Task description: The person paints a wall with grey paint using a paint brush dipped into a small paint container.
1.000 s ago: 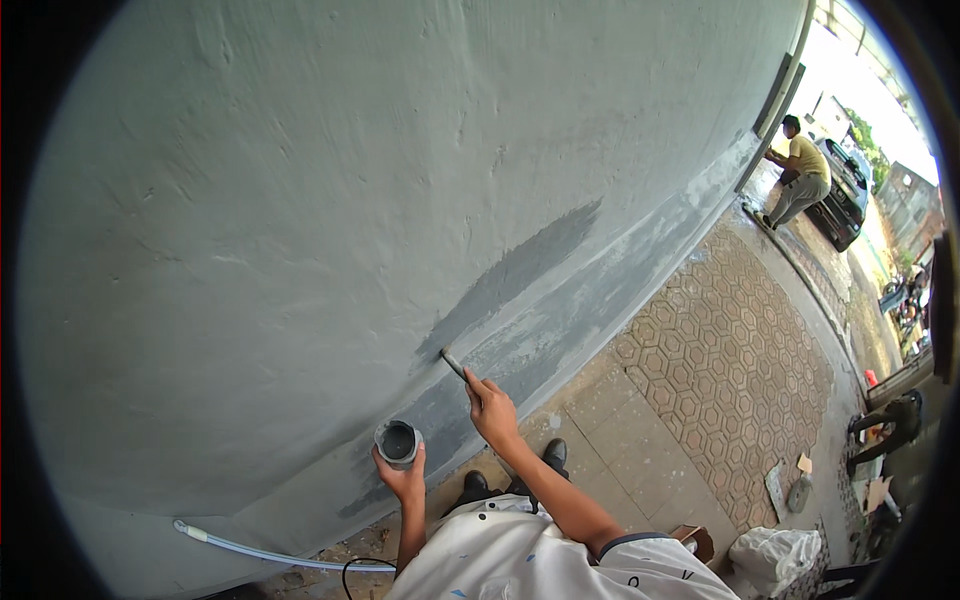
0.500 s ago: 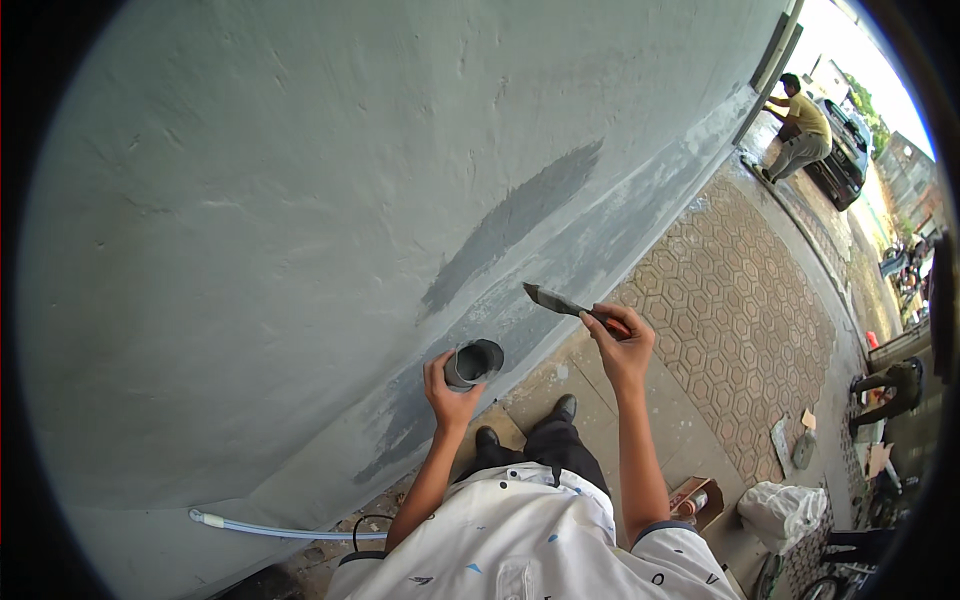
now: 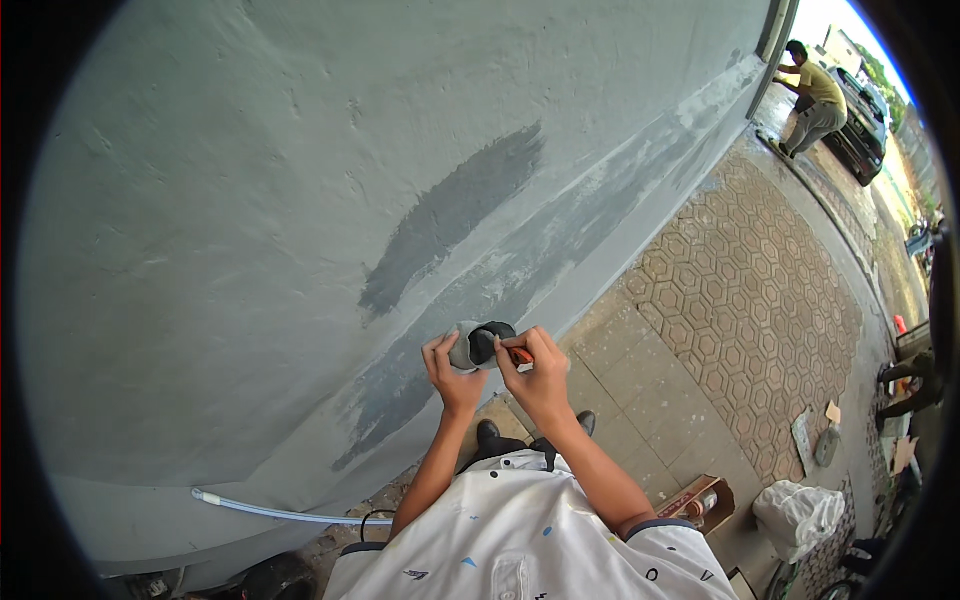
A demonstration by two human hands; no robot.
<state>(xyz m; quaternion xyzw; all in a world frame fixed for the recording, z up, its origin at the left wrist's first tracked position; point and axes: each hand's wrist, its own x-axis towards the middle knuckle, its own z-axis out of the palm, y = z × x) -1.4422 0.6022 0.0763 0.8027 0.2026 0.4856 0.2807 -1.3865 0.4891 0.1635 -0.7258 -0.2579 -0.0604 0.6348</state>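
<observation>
My left hand (image 3: 455,378) is wrapped round a small grey-smeared cup (image 3: 461,352), held up in front of the wall. My right hand (image 3: 540,375) grips a paintbrush (image 3: 520,355) by its dark and orange handle. The brush is at the cup's mouth; its bristle end is hidden by the cup and my fingers. Behind both hands stands the pale grey wall (image 3: 250,250). A darker grey patch (image 3: 450,215) with streaky edges shows on it, and below this runs a mottled grey band (image 3: 560,250).
At my feet lie floor tiles (image 3: 625,375), with hexagon-patterned paving (image 3: 750,300) beyond. A pale blue hose (image 3: 290,514) lies at lower left. Right of me are an open box (image 3: 705,503) and a white sack (image 3: 798,520). Far right, another person (image 3: 818,100) bends near a car (image 3: 862,130).
My right hand has brought the paintbrush left and down to the mouth of the cup. The left hand still holds the cup, and my view has shifted slightly.
</observation>
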